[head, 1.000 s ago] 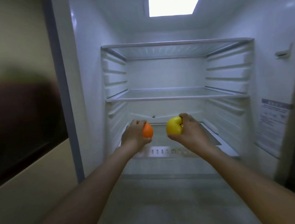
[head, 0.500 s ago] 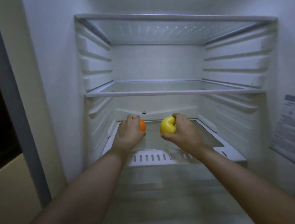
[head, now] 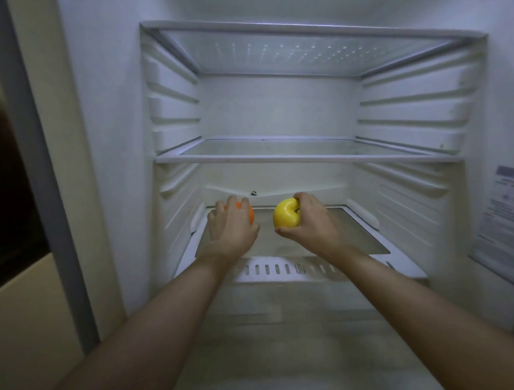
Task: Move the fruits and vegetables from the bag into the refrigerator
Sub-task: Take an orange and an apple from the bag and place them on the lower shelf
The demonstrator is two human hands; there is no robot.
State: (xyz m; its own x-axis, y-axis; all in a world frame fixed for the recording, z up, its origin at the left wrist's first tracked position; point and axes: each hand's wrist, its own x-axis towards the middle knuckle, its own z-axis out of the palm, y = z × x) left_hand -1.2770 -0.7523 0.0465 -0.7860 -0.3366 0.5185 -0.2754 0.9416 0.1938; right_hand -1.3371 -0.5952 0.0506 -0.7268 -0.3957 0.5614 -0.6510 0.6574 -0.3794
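Both my arms reach into the open refrigerator (head: 116, 144). My left hand (head: 231, 230) grips an orange fruit (head: 250, 216), mostly hidden under the fingers. My right hand (head: 310, 221) holds a yellow apple (head: 285, 214) with its stem dimple facing right. Both fruits hover just over the lowest glass shelf (head: 354, 236), at its left and middle. I cannot tell whether they touch the shelf. The bag is out of view.
Two more glass shelves sit above, a middle shelf (head: 292, 155) and a top shelf (head: 300, 53), both bare. A white vented strip (head: 286, 269) fronts the lowest shelf. A label sheet (head: 510, 224) is on the right wall. A cabinet side (head: 18, 306) stands at left.
The view has moved closer to the fridge and both hands have pushed deeper in over the lowest shelf, still holding their fruits.
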